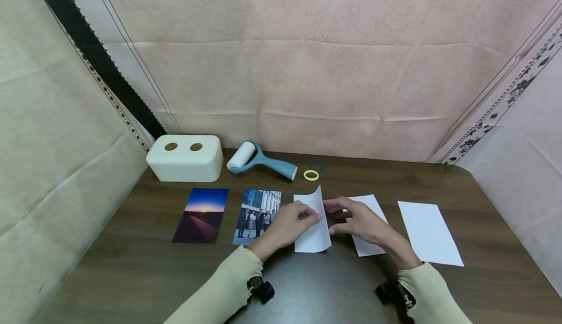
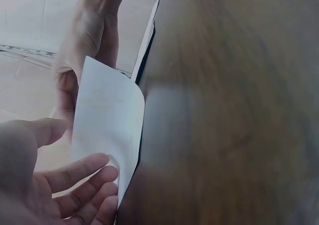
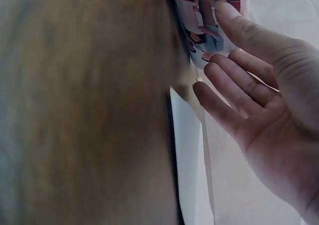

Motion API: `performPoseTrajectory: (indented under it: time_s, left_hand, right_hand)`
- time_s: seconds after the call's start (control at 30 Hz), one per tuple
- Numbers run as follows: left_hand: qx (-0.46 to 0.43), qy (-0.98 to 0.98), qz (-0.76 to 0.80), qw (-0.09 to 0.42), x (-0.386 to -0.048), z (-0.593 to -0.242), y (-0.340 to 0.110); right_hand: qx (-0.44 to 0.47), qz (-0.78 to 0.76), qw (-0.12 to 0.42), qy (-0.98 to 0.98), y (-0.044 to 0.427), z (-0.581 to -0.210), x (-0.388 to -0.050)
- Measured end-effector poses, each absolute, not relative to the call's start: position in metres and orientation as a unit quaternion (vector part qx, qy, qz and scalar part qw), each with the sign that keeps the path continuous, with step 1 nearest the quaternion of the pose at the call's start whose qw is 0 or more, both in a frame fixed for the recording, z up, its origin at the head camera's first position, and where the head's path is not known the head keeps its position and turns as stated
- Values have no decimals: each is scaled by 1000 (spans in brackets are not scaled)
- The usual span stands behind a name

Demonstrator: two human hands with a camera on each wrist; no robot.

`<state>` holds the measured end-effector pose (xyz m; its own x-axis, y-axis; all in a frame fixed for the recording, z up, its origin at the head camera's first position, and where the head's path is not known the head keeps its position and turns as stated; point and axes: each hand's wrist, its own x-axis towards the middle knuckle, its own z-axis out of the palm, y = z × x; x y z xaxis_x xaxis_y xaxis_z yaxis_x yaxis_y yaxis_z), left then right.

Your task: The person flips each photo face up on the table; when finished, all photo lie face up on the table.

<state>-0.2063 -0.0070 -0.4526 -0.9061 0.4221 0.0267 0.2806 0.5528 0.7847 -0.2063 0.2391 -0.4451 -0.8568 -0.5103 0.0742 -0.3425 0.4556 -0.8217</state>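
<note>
A photo print [image 1: 311, 226] stands partly lifted off the table, its white back towards the head view and its right side curling up. The fingers of my left hand [image 1: 290, 226] rest against that white back, with the thumb apart from it in the left wrist view. At the photo's raised right side is my right hand [image 1: 362, 220], fingers and thumb spread apart. In the right wrist view the photo's printed face [image 3: 202, 28] shows people, next to the right thumb and fingertips. Beneath the right hand lies another white sheet [image 1: 369, 250], partly covered.
A sunset road photo [image 1: 201, 216] and a group photo [image 1: 250, 221] lie face up on the left. One white sheet [image 1: 430, 233] lies at the right. Behind stand a white box with two holes [image 1: 184, 165], a blue-handled roller [image 1: 274, 164] and a pale yellow ring [image 1: 306, 177].
</note>
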Motion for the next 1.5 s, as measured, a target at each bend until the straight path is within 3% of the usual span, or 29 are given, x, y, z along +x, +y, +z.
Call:
performPoseTrajectory:
  time_s: [0.63,0.87,1.1,1.5]
  left_hand:
    - [167,864,469,78,-205,-451,-2]
    - [163,856,489,43,-203,-454,-1]
    - [155,847,508,18,-202,-449,0]
    - [145,792,591,52,-201,-429,-8]
  right_hand:
    - [-262,-456,88,846,231,-442,-203]
    - [-236,-454,51,858,227,-447,-203]
    - [-209,-476,54,853,222,-455,-204]
    - [-200,-493,64,844,216,-460,-203]
